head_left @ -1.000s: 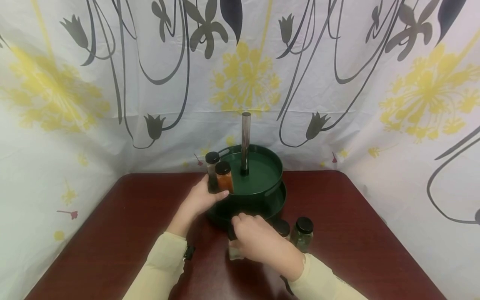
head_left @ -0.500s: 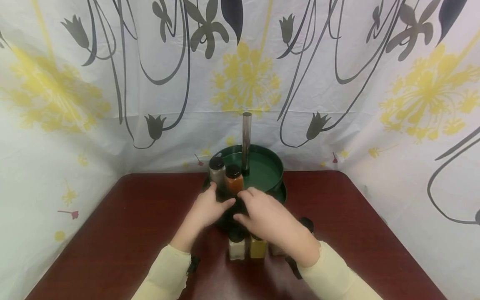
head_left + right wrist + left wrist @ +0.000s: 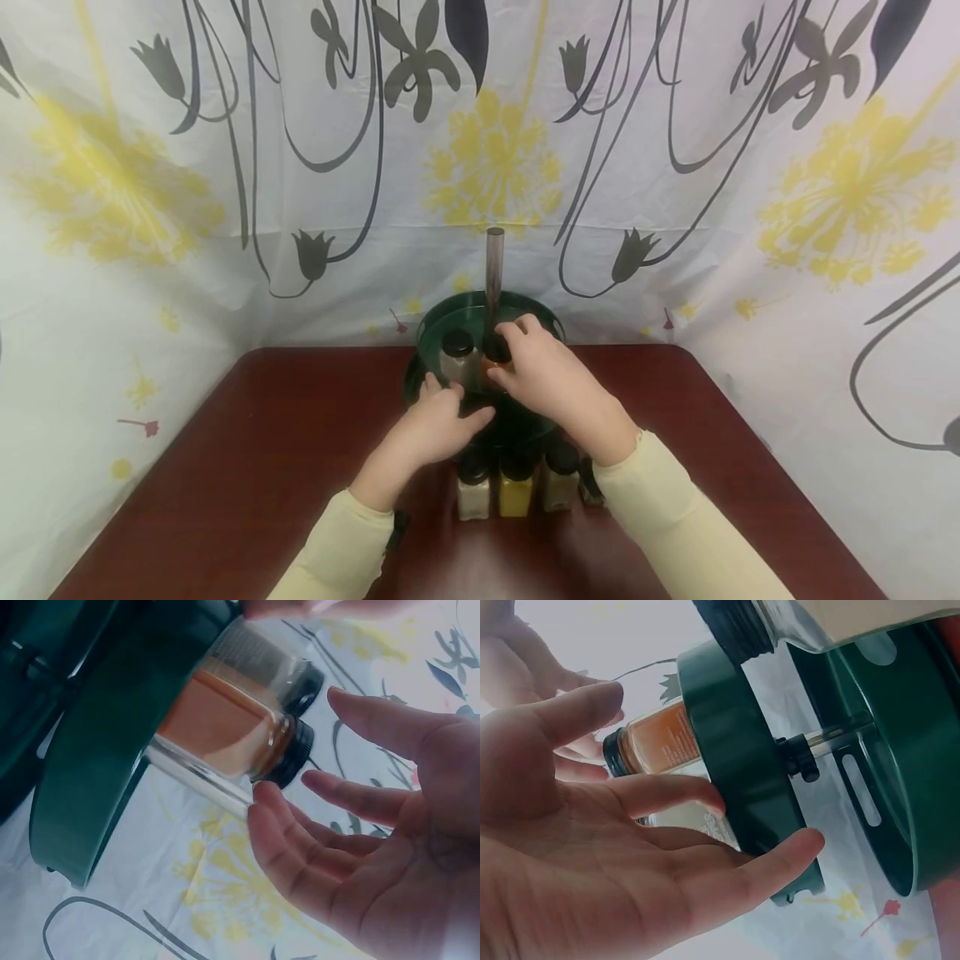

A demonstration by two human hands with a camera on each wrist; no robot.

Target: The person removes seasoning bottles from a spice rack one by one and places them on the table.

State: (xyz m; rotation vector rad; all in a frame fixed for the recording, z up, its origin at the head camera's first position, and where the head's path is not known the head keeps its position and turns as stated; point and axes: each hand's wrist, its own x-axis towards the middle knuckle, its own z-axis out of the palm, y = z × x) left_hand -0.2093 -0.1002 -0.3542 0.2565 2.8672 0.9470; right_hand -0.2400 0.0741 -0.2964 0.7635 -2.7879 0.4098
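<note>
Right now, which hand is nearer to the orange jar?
Right. The right hand is just beside the black lid of the orange jar; the left hand is farther, at the upper green tray.

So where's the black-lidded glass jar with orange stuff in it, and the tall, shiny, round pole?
Black-lidded glass jar with orange filling (image 3: 217, 724): right wrist view, on the middle of its body.
Tall, shiny, round pole (image 3: 493, 275): head view, halfway up its visible shaft.
</note>
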